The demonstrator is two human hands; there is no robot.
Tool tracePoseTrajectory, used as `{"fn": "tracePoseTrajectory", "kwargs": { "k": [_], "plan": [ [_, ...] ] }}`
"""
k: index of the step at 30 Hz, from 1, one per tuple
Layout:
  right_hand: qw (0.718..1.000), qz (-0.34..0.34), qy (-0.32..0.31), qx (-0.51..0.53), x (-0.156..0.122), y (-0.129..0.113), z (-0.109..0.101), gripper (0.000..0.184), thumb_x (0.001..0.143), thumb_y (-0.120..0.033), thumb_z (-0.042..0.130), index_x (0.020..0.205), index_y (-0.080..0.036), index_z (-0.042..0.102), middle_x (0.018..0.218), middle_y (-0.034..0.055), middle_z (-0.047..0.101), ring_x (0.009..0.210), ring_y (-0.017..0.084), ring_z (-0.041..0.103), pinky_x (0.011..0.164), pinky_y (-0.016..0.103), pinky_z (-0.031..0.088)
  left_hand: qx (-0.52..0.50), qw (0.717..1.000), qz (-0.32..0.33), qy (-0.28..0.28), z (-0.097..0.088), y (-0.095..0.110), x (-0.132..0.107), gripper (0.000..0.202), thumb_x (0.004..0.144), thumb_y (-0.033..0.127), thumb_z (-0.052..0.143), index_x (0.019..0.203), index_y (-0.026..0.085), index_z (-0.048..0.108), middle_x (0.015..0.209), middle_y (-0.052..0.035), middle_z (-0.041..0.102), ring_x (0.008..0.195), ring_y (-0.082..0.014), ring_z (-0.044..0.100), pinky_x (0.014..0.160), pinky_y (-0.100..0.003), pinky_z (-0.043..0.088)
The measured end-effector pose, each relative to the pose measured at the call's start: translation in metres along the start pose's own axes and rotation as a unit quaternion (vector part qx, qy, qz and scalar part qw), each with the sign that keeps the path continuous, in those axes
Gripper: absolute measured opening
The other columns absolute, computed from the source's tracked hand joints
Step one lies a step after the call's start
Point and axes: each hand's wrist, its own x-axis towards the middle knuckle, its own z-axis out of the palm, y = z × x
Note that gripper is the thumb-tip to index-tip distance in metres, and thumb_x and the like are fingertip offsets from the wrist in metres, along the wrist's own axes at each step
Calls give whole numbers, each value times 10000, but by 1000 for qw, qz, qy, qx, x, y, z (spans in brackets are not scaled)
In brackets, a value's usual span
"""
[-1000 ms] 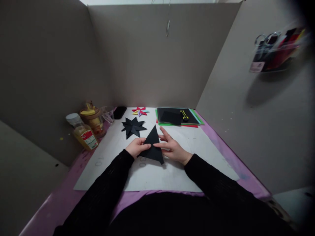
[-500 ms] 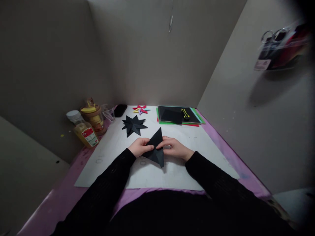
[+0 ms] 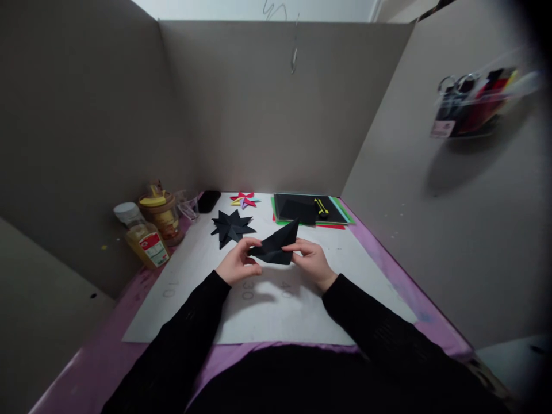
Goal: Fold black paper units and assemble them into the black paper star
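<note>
Over the white sheet (image 3: pixel 276 310), head view: both hands hold a folded black paper (image 3: pixel 276 248) up off the desk, between them. Left hand (image 3: pixel 235 265) pinches its left tip w/ thumb & fingers; right hand (image 3: pixel 313 261) is clamped on the right edge, point sticking up-right. Sheet shows faint "10", "30", "40". Black paper star (image 3: pixel 230 227) lies just beyond; bottle (image 3: pixel 144 238) label unreadable.
</note>
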Motion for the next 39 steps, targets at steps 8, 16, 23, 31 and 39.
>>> {"fn": "tracePoseTrajectory", "kwargs": {
  "k": [8,16,23,31,39],
  "plan": [
    [1000,-5,18,8,-4,-8,2,116,724,-221,657,816,-243,725,726,33,646,677,166,596,600,290,460,164,976,76,123,7,2,-3,168,674,255,688,828,189,701,846,-79,680,797,-189,626,744,-300,502],
    [999,-29,40,-10,-4,-14,3,92,723,-220,662,788,-237,725,678,24,636,619,150,581,584,280,463,222,938,224,142,6,7,-5,78,656,232,724,716,184,716,812,-81,711,684,-164,659,596,-239,521],
    [999,-40,16,24,-2,-12,2,216,725,-225,676,936,-261,698,848,46,642,784,179,599,703,315,474,231,931,246,142,6,13,-5,26,679,200,705,673,175,698,682,-55,688,608,-142,638,552,-223,507],
    [998,-5,47,49,-3,-23,6,59,677,-243,709,716,-204,687,674,26,635,606,149,573,567,283,460,176,937,240,181,10,0,-5,100,609,180,750,658,162,664,751,-78,682,664,-163,639,584,-258,513],
    [986,64,115,100,-6,-24,16,177,640,-264,730,628,-186,572,577,-27,548,509,103,489,481,234,393,62,956,128,258,24,3,-6,185,582,188,755,536,153,580,661,-38,665,586,-137,618,540,-242,493]
  ]
}}
